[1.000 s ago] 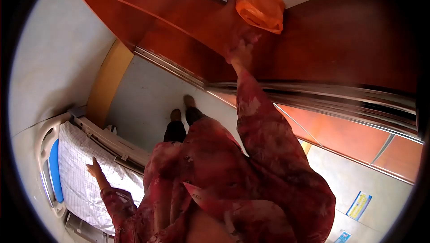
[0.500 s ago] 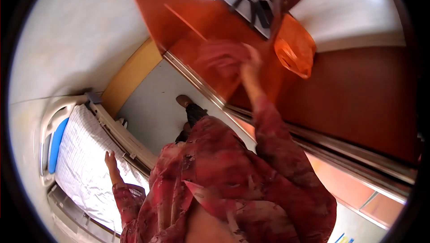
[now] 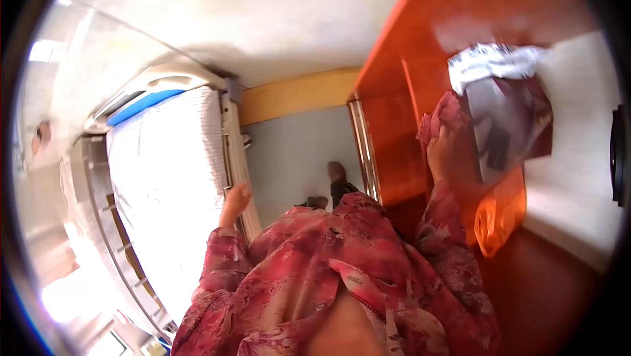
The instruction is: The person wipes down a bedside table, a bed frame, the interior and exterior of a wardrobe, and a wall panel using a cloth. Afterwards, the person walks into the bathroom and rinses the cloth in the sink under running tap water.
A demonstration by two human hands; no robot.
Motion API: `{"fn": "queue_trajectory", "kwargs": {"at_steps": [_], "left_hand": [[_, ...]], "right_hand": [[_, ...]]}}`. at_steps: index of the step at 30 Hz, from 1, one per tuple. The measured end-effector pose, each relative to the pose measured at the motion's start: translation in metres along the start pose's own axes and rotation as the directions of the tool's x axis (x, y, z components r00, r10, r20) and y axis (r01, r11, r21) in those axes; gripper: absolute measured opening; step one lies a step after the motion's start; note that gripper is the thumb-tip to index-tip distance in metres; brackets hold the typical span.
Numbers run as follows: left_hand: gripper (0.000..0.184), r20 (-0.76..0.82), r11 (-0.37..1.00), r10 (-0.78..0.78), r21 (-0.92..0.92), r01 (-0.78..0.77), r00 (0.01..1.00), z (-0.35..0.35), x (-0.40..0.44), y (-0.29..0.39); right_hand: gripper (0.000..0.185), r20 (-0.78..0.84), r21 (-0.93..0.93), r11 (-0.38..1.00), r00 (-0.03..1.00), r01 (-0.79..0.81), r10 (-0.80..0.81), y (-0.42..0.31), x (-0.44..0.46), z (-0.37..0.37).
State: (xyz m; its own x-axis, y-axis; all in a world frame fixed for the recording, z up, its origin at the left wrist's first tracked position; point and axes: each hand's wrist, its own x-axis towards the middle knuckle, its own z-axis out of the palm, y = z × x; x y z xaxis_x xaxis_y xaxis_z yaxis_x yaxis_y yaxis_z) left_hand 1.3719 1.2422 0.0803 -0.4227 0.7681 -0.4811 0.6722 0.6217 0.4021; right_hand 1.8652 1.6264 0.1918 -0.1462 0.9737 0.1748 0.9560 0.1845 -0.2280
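My right hand [image 3: 440, 149] grips a crumpled pinkish-red cloth [image 3: 444, 116] over the reddish-brown wooden surface [image 3: 407, 152]. Just past the cloth sits a grey and dark maroon bag [image 3: 503, 119] with a black item on it, and an orange plastic bag [image 3: 499, 215] lies on its near side. On the other side, my left hand [image 3: 236, 203] hangs by the side rail of the bed, slightly blurred, with its fingers loosely apart and nothing in them.
A bed [image 3: 167, 178] with a white sheet and a blue panel at its head stands to the left. White printed plastic [image 3: 493, 64] lies beyond the maroon bag. Between bed and cabinet runs a grey floor [image 3: 296, 149], where my shoe [image 3: 336, 172] shows.
The view has turned, bringing the bed nearer the middle and the cabinet to the right. My right hand has moved with the cloth close to the grey and maroon bag.
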Motion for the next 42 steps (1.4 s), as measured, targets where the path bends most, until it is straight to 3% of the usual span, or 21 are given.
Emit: {"fn": "queue_trajectory", "kwargs": {"at_steps": [5,8,9,10,11,12,14,15,19,21,23,26,27,28,29,31,33,35,37,40,42], "left_hand": [[0.039,0.111,0.974,-0.166,-0.137,0.181,0.98,0.017,-0.072,-0.013],[0.039,0.068,0.921,-0.263,-0.278,0.271,0.962,0.031,-0.102,-0.048],[0.039,0.08,0.914,-0.284,-0.277,0.295,0.955,0.029,-0.106,-0.056],[0.039,0.086,0.909,-0.296,-0.279,0.309,0.951,0.028,-0.108,-0.068],[0.038,-0.067,0.897,-0.231,-0.4,0.185,0.971,0.061,-0.111,-0.12],[0.039,0.04,0.913,-0.226,-0.34,0.226,0.973,0.04,-0.101,-0.122],[0.04,0.112,0.621,-0.473,-0.661,0.42,0.874,-0.006,-0.081,-0.103],[0.04,-0.031,0.664,-0.479,-0.666,0.339,0.877,-0.017,-0.06,-0.115],[0.044,-0.6,0.941,-0.208,-0.338,-0.009,0.772,-0.165,0.062,-0.094],[0.045,-0.852,0.955,0.047,-0.114,-0.273,0.521,-0.252,0.115,-0.066],[0.045,-0.926,0.94,0.149,0.024,-0.34,0.346,-0.348,0.147,-0.018],[0.041,-0.916,0.931,0.29,0.203,-0.303,0.276,-0.441,0.176,0.024],[0.035,-0.909,0.92,0.329,0.247,-0.305,0.255,-0.453,0.199,0.017],[0.03,-0.886,0.935,0.331,0.262,-0.238,0.324,-0.461,0.221,0.009],[0.026,-0.858,0.944,0.327,0.282,-0.17,0.397,-0.463,0.241,0.0],[0.018,-0.835,0.94,0.339,0.317,-0.125,0.432,-0.462,0.267,-0.011],[0.029,-0.713,0.981,0.149,0.193,-0.012,0.685,-0.442,0.307,-0.045],[0.038,-0.788,0.986,0.1,0.162,0.048,0.608,-0.424,0.321,-0.057],[0.037,-0.822,0.981,0.076,0.164,0.107,0.564,-0.422,0.327,-0.051],[0.035,-0.903,0.979,0.174,0.2,0.026,0.392,-0.408,0.345,-0.068],[0.033,-0.899,0.99,0.129,0.141,-0.001,0.42,-0.407,0.35,-0.075]], "right_hand": [[0.032,0.124,0.154,0.979,0.98,0.136,-0.156,-0.068,0.059,0.02],[0.009,0.207,0.214,0.875,0.855,0.434,-0.475,-0.102,0.049,0.068],[0.004,0.225,0.528,0.769,0.814,0.361,-0.536,-0.092,0.034,0.141],[0.008,0.729,0.611,0.689,0.616,-0.389,-0.299,-0.119,0.016,0.129],[0.018,0.56,0.556,0.829,0.707,0.066,-0.432,-0.148,0.009,0.127],[0.028,0.552,0.72,0.681,0.704,-0.133,-0.447,-0.169,-0.006,0.138],[0.035,0.659,0.752,0.374,0.615,-0.543,-0.432,-0.231,-0.01,0.108],[0.036,0.682,0.714,0.235,0.577,-0.66,-0.449,-0.261,-0.002,0.079],[0.044,0.486,0.859,0.148,0.689,-0.49,-0.537,-0.366,0.088,0.007],[0.042,0.247,0.967,0.056,0.858,-0.25,-0.45,-0.416,0.135,-0.061],[0.038,-0.127,0.992,-0.036,0.932,0.122,-0.339,-0.467,0.163,-0.16],[0.039,-0.66,0.716,0.199,0.742,0.669,-0.117,-0.518,0.178,-0.296],[0.041,-0.801,0.554,0.284,0.594,0.783,-0.075,-0.532,0.188,-0.327],[0.041,-0.943,0.245,0.389,0.311,0.888,-0.117,-0.539,0.211,-0.353],[0.041,-0.98,-0.086,0.47,0.011,0.879,-0.201,-0.546,0.234,-0.38],[0.045,-0.861,-0.463,0.521,-0.225,0.717,-0.456,-0.57,0.268,-0.434],[0.045,-0.778,-0.573,0.482,-0.256,0.663,-0.573,-0.6,0.304,-0.467],[0.039,-0.76,-0.418,0.457,-0.027,0.785,-0.65,-0.623,0.333,-0.478],[0.031,-0.772,-0.464,0.463,-0.088,0.755,-0.63,-0.632,0.344,-0.487],[0.028,-0.781,-0.431,0.566,0.024,0.703,-0.624,-0.605,0.387,-0.511],[0.029,-0.799,-0.398,0.669,0.121,0.628,-0.589,-0.563,0.419,-0.52]]}}
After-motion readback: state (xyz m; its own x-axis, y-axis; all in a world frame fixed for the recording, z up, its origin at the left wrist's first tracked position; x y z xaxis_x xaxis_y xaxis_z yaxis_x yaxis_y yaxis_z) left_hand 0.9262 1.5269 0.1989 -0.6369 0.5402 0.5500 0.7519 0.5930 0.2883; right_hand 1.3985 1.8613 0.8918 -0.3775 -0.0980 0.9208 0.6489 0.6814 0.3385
